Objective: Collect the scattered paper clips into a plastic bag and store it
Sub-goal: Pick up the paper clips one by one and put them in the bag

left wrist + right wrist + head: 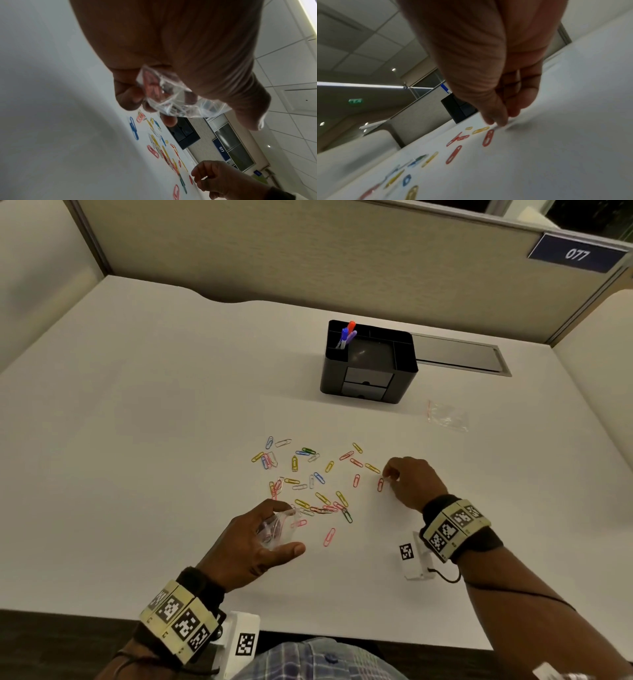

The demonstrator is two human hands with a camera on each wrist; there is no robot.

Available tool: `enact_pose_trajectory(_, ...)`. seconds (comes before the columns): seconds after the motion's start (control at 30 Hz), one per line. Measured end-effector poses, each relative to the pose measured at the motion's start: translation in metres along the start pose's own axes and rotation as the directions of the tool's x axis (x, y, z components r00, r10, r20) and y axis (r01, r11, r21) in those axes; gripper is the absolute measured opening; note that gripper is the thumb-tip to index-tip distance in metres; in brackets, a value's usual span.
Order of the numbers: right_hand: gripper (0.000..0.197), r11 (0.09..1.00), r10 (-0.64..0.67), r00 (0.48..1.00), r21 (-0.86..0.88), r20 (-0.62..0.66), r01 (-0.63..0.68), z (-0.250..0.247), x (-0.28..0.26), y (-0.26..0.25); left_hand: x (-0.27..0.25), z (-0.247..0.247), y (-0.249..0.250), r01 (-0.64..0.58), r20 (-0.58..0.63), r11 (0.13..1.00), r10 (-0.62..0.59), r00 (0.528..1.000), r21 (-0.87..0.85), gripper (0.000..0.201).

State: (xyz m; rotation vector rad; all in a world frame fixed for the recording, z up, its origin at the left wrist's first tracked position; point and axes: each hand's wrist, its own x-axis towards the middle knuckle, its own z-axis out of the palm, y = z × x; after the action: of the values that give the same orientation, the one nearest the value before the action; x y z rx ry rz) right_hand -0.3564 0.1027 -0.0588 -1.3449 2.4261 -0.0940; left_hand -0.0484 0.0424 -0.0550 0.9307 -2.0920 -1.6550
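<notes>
Several coloured paper clips (pixel 308 481) lie scattered over the middle of the white desk (pixel 137 440). My left hand (pixel 286 530) hovers at the near edge of the scatter and grips a crumpled clear plastic bag (pixel 274 532) (pixel 180 98) with a few clips inside. At the right edge of the scatter my right hand (pixel 388 475) (pixel 498 121) is down at the desk surface with curled fingers. Its thumb and fingertips pinch a pale paper clip (pixel 496 127) just beyond a red clip (pixel 380 484) (pixel 488 137).
A black desk organizer (pixel 370 364) with drawers and pens (pixel 347 333) stands behind the clips. A second, flat clear bag (pixel 447 416) lies to its right. A metal cable cover (pixel 459 354) is set into the desk. Partition walls enclose the back and sides.
</notes>
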Motion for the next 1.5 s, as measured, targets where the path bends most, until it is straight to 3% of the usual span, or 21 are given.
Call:
enact_pose_trajectory(0.1, 0.025, 0.985, -0.131, 0.989, -0.099, 0.067, 0.138, -0.001, 0.000, -0.001, 0.000, 0.000, 0.000, 0.003, 0.006, 1.000, -0.003, 1.000, 0.002, 0.071)
enact_pose_trajectory(0.23, 0.017, 0.939, -0.201, 0.976, -0.268, 0.081, 0.216, -0.003, -0.001, -0.002, 0.002, -0.001, -0.003, 0.000, -0.006, 1.000, 0.000, 1.000, 0.009, 0.071)
enact_pose_trajectory(0.4, 0.008, 0.969, -0.092, 0.975, -0.207, 0.204, 0.134, -0.007, 0.008, -0.003, 0.003, 0.000, -0.007, 0.015, 0.014, 1.000, -0.015, 1.000, 0.021, 0.073)
enact_pose_trajectory(0.5, 0.019, 0.975, -0.057, 0.966, -0.193, 0.254, 0.108, -0.007, 0.012, -0.005, 0.004, 0.000, -0.009, 0.025, 0.016, 0.999, -0.025, 1.000, 0.022, 0.074)
enact_pose_trajectory(0.7, 0.027, 0.988, -0.081, 0.972, -0.108, 0.220, 0.107, 0.000, 0.010, -0.008, 0.004, -0.003, -0.016, 0.029, -0.002, 0.999, -0.029, 1.000, 0.043, 0.075)
enact_pose_trajectory(0.8, 0.012, 0.994, -0.095, 0.988, 0.069, 0.124, 0.087, -0.005, 0.012, -0.012, 0.004, -0.004, -0.017, 0.027, -0.005, 0.998, -0.027, 1.000, 0.060, 0.073)
enact_pose_trajectory(0.9, 0.014, 0.976, -0.045, 0.999, 0.215, -0.007, 0.046, -0.007, 0.017, -0.015, 0.003, -0.005, -0.014, 0.024, 0.000, 0.998, -0.024, 1.000, 0.051, 0.072)
enact_pose_trajectory(0.97, 0.018, 0.973, -0.009, 1.000, 0.232, -0.022, 0.014, -0.005, 0.022, -0.017, 0.003, -0.005, -0.012, 0.015, 0.004, 0.999, -0.015, 1.000, 0.033, 0.072)
enact_pose_trajectory(1.27, 0.015, 0.997, -0.018, 1.000, 0.074, 0.013, 0.017, 0.003, 0.034, -0.017, 0.004, -0.007, -0.016, 0.036, -0.008, 0.999, -0.036, 0.999, 0.041, 0.069)
enact_pose_trajectory(1.4, 0.028, 0.996, 0.017, 0.993, -0.092, 0.120, -0.006, 0.001, 0.039, -0.021, 0.005, -0.006, -0.016, 0.031, -0.005, 0.999, -0.031, 1.000, 0.039, 0.069)
enact_pose_trajectory(1.5, 0.039, 0.983, 0.037, 0.991, -0.182, 0.128, -0.013, 0.004, 0.036, -0.026, 0.006, -0.006, -0.014, 0.027, 0.000, 0.999, -0.027, 1.000, 0.038, 0.069)
